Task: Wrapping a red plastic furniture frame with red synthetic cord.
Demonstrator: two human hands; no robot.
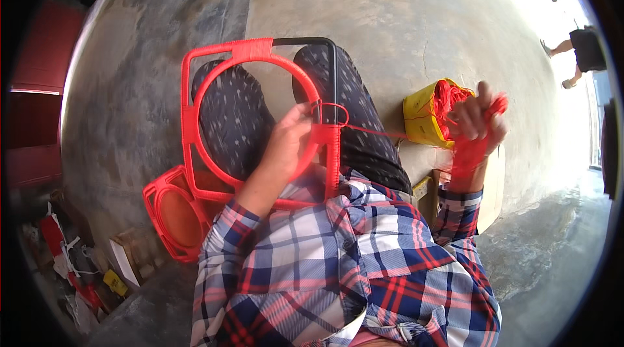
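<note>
A square frame (186,97) with a round ring inside rests across my lap, mostly wrapped in red cord. Bare black tube (333,64) shows at its far right corner. My left hand (290,142) reaches through the ring, its fingers closed on the right side of the frame. Beside those fingers the red cord (374,131) makes a loose loop around the tube and then runs right. Raised off to the right, my right hand (478,119) grips a bundle of red cord (497,105), slightly blurred. Just left of that hand stands a yellow container (419,116) filled with tangled red cord.
A second red-wrapped frame (151,199) lies by my left side. Cardboard (492,181) sits below my right forearm. An open box (125,259) and assorted scraps (68,266) are at lower left. Another person's legs (564,54) show at the far right.
</note>
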